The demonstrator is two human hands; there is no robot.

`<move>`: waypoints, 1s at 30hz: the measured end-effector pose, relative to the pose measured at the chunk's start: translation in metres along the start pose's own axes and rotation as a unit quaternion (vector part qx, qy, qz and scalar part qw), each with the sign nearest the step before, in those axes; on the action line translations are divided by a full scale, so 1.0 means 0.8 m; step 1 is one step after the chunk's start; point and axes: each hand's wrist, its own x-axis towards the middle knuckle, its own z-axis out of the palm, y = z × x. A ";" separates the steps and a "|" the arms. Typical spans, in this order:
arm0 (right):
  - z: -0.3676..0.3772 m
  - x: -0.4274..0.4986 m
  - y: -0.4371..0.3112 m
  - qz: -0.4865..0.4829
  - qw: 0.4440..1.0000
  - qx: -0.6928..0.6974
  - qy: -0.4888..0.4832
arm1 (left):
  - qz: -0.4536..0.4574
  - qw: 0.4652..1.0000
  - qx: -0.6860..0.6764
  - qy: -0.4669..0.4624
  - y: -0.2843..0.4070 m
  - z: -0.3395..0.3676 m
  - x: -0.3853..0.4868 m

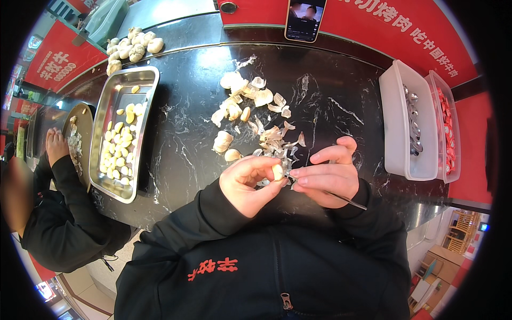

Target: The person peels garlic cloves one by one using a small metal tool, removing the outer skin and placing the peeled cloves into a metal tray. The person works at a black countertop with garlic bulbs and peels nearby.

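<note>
Between thumb and forefinger, my left hand pinches a garlic clove. My right hand grips a thin metal utensil, whose tip meets or nearly meets the clove; its exact kind is unclear. Just beyond my hands lie papery garlic skins and an unpeeled clove. A partly broken garlic bulb sits to their left, with more skins and pieces farther back. On the left, a steel tray holds many peeled garlic cloves.
Whole garlic bulbs are heaped at the back left. A co-worker's hand is beside a round tray holding garlic scraps. At right stand a white bin of metal spoons and a clear bin of red packets. A phone leans at the back.
</note>
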 end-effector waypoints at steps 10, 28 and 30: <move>-0.004 0.001 -0.003 0.015 1.000 0.000 0.012 | 0.003 1.000 0.001 -0.031 -0.002 -0.001 0.004; -0.005 0.003 -0.001 0.076 0.994 0.076 0.013 | -0.019 0.994 -0.086 -0.062 0.004 0.000 0.006; -0.006 0.003 -0.002 0.079 0.994 0.073 -0.008 | -0.013 0.994 -0.090 -0.061 0.002 0.000 0.006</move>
